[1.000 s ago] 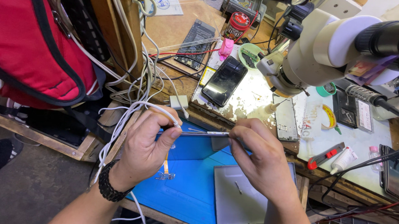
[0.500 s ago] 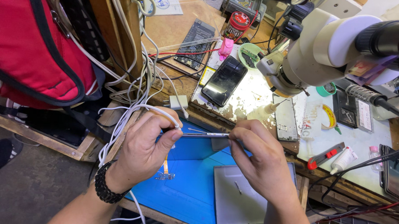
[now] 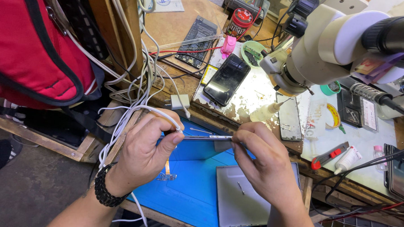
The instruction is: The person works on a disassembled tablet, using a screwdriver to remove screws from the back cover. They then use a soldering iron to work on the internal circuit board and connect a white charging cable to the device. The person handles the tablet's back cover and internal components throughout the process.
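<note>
A thin flat phone frame (image 3: 205, 138) is seen edge-on at the centre of the frame, held level above the blue work mat (image 3: 195, 189), which fills the lower middle of the picture. Its long axis runs left to right across the view, nearly horizontal. The left hand (image 3: 142, 154) is closed on the left end, thumb underneath and fingers curled over the top, with a white cable (image 3: 135, 111) passing over the knuckles; a black beaded bracelet (image 3: 103, 193) is noted on that wrist. The right hand (image 3: 265, 167) is closed on the right end, fingertips pinched against the edge. Whether a small tool is also held in the right fingers cannot be told. The frame thus lies between the two hands, each equally near, each at one end of the long axis; only the middle span is exposed. Below right of centre a grey plate (image 3: 248, 195) rests on the mat, apart from the held piece, and a small flex part (image 3: 166, 170) lies on the mat under the left hand. Upper centre: a dark phone (image 3: 227, 79), face up on the worn bench. Upper right: a microscope head (image 3: 329, 46), overhanging the bench. Upper left: a red bag (image 3: 34, 49). A red-handled cutter (image 3: 329, 156) and a small white tube (image 3: 347, 159) are recorded at the right, well apart from both hands
</note>
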